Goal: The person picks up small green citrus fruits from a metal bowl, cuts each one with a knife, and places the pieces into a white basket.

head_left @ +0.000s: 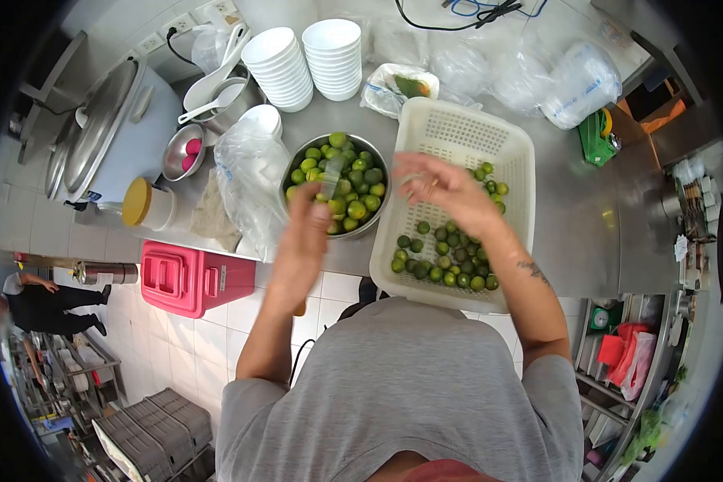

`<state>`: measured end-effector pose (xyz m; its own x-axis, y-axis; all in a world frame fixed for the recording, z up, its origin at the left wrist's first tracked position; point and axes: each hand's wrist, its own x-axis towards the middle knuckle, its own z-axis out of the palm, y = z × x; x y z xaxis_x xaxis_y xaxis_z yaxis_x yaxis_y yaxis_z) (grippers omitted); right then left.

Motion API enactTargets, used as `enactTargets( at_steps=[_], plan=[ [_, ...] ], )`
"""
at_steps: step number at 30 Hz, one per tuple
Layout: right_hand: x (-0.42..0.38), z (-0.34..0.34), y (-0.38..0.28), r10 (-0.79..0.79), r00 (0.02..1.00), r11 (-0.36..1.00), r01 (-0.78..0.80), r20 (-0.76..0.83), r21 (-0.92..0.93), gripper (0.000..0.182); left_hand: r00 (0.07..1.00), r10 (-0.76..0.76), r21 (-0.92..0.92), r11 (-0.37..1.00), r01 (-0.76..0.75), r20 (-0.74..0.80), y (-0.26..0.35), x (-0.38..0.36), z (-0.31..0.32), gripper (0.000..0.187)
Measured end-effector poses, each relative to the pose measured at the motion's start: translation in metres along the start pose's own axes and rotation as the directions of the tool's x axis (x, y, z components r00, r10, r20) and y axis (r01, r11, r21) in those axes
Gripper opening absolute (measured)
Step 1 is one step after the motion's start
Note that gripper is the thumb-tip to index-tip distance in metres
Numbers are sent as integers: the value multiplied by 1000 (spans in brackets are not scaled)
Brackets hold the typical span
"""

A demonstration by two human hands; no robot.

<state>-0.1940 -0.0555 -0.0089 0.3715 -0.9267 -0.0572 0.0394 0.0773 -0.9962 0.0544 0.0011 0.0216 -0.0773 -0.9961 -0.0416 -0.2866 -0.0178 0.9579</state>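
A steel bowl on the metal counter is full of green limes. To its right stands a white plastic basket with more limes gathered at its near end. My left hand is at the bowl's near rim, closed around a small pale tool that pokes out over the limes; blur hides what kind it is. My right hand hovers over the middle of the basket, blurred, fingers spread, with nothing visible in it.
Two stacks of white bowls stand behind the steel bowl, with clear plastic bags and a large lidded pot to the left. A red box sits on the floor below the counter. Another person stands far left near crates.
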Motion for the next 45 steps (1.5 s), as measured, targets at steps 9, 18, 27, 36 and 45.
enactTargets(
  at_steps=[9,18,27,36,45],
  plan=[
    [50,-117,81,-27,957,744,-173,-288,-645,30,857,-292,-190,954,231,-425,-70,26,-77,52],
    [80,-71,104,-42,983,781,-78,-177,-620,32,893,-163,-35,986,164,-420,-58,28,-59,60],
    [16,-41,28,119,974,879,-14,-192,477,33,996,30,-15,999,-31,-88,-5,-2,-11,59],
    [-10,-3,30,23,949,853,146,-316,501,19,934,109,212,959,-190,341,-15,-6,41,54],
    [-16,25,23,41,898,836,209,-438,508,14,937,125,329,914,-236,327,-11,-13,45,55]
  ],
)
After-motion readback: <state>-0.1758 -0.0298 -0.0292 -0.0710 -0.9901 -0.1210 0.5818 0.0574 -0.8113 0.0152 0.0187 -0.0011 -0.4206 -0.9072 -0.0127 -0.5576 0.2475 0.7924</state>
